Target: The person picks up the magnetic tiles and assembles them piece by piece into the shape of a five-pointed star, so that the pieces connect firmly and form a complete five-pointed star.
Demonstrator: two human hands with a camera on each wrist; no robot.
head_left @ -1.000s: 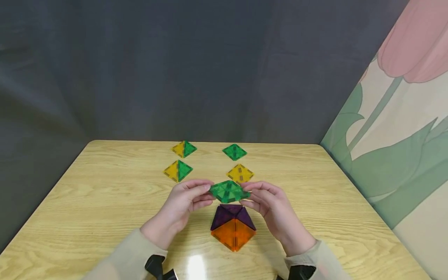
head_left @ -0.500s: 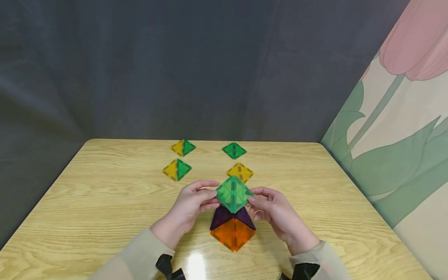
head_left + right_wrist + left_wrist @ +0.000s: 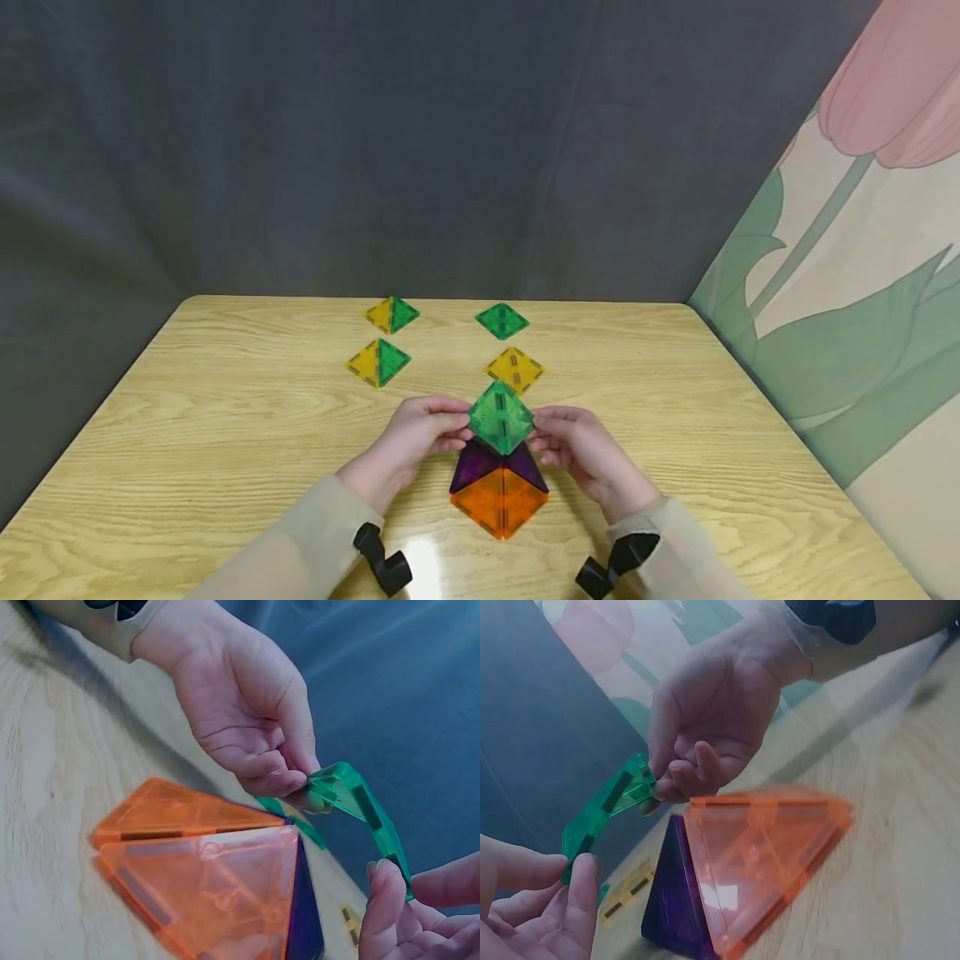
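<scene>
Two green triangular magnetic tiles (image 3: 501,417), joined along one edge and slightly folded there, are held up between both hands. My left hand (image 3: 408,442) pinches their left corner between thumb and fingers. At the opposite corner my right hand (image 3: 588,454) pinches them the same way. Just below stands a pointed shape built of magnetic tiles, with orange triangles (image 3: 480,498) in front and purple triangles (image 3: 471,468) behind. The green pair overlaps its top in the head view. From the left wrist, the green tiles (image 3: 604,806) appear raised beside the tip of the orange face (image 3: 765,855).
Farther back lie flat tile pairs: two yellow-and-green pairs (image 3: 378,363) on the left, a green pair (image 3: 502,321) and a yellow pair (image 3: 517,368) on the right. A dark curtain (image 3: 420,150) hangs behind the wooden table (image 3: 225,433).
The green pair has tilted from nearly flat to facing the head camera and has come nearer, over the purple tiles. Both hands moved with it and drew slightly closer together.
</scene>
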